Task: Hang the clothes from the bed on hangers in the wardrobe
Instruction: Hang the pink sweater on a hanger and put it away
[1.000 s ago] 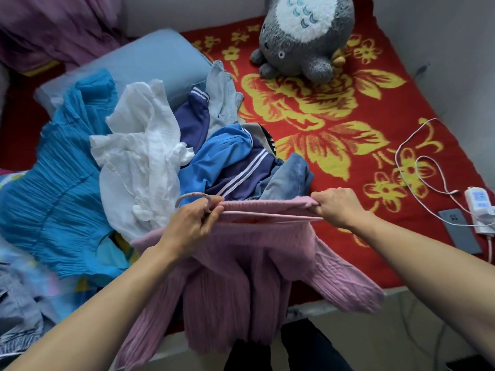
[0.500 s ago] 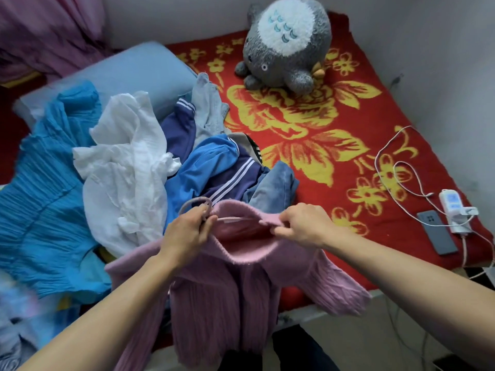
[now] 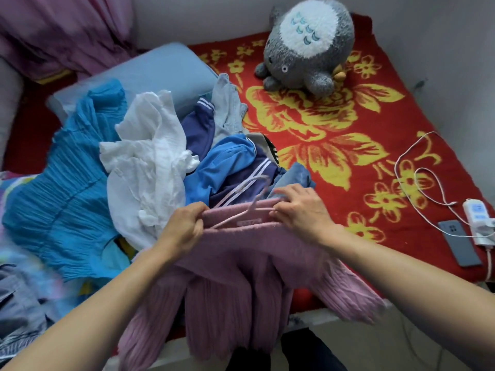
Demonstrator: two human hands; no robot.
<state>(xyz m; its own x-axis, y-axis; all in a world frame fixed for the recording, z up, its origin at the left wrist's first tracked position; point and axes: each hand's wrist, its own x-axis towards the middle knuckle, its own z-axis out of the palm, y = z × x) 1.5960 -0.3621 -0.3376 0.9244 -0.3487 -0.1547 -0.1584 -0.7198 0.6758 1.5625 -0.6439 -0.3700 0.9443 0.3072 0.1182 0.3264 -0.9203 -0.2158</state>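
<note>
— Where is the pink sweater (image 3: 235, 277) sitting?

— It is hanging at the near edge of the bed (image 3: 334, 129), stretched between both hands. Its body and sleeves are draping down past the mattress edge.

— What is the left hand (image 3: 184, 228) doing?

— Its fingers (image 3: 198, 210) are curling tight and pinching the left end of the sweater's top edge.

— And the right hand (image 3: 302, 210)?

— It is gripping the right end of that edge. Its fingers (image 3: 284, 192) are blurring, so they are probably closing on the knit and perhaps on the hanger too.

— Where is the pink hanger (image 3: 235, 217) lying?

— It is resting along the sweater's top, between the two hands, with its hook poking up towards the clothes pile.

— What is lying behind?

— A blue pleated dress (image 3: 61, 204), a white garment (image 3: 150, 170) and a blue striped jacket (image 3: 227, 167) are heaping together just beyond the hands. A grey plush toy (image 3: 308, 46) is sitting at the far end of the bed, and a phone (image 3: 459, 243) is lying at the right edge beside a white charger (image 3: 479, 218).
</note>
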